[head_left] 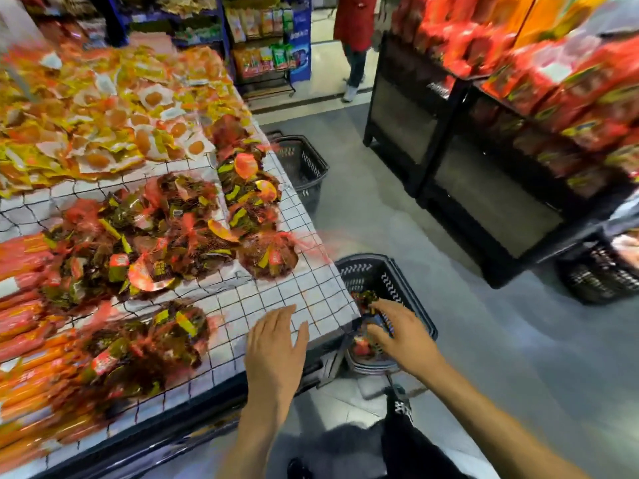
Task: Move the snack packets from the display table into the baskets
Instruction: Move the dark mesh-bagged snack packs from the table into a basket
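1. Head view: the right hand [403,335] reaches down into the near basket [363,269] beside the display table [276,295]. Its fingers are bent over the snack packets [363,300] lying inside, but blur hides whether it grips one.
2. The left hand [276,344] lies flat and straight-fingered on the table corner, holding nothing.
3. Best practice here is probably to release low inside the basket and then take the nearest net bag [268,255].
4. The bags are dark brown packets with yellow and red, bunched in red netting. Several piles lie on the table.
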